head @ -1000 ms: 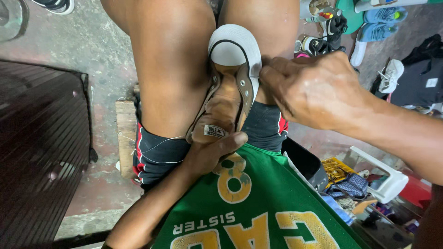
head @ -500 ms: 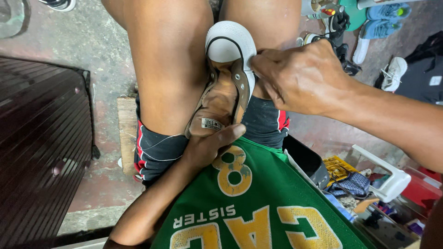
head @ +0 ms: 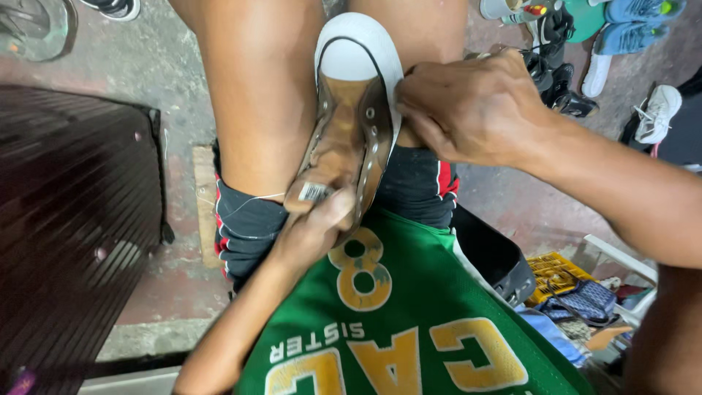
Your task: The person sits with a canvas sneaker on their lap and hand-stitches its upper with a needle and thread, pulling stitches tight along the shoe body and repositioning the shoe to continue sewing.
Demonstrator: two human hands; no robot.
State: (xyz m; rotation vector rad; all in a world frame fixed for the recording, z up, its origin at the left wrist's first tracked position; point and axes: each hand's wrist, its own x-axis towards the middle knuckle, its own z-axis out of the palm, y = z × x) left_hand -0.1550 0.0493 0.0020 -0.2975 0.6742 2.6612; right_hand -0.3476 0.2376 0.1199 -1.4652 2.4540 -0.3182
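A brown canvas shoe (head: 349,139) with a white rubber toe cap stands toe-away between my knees. My left hand (head: 311,234) grips its heel end, with the thumb over the tongue and its small label. My right hand (head: 472,110) pinches the white sole edge on the shoe's right side, fingers closed tight. A thin thread (head: 248,201) runs across my left thigh by the shorts. What my right fingers hold against the sole is hidden.
A dark ribbed mat (head: 69,219) lies at the left on the concrete floor. Several shoes (head: 585,44) are piled at the top right. A white tray (head: 585,300) of tools and a yellow crate sits at the lower right.
My right hand has slid down the shoe's right edge toward me. The left hand has kept its grip on the heel end.
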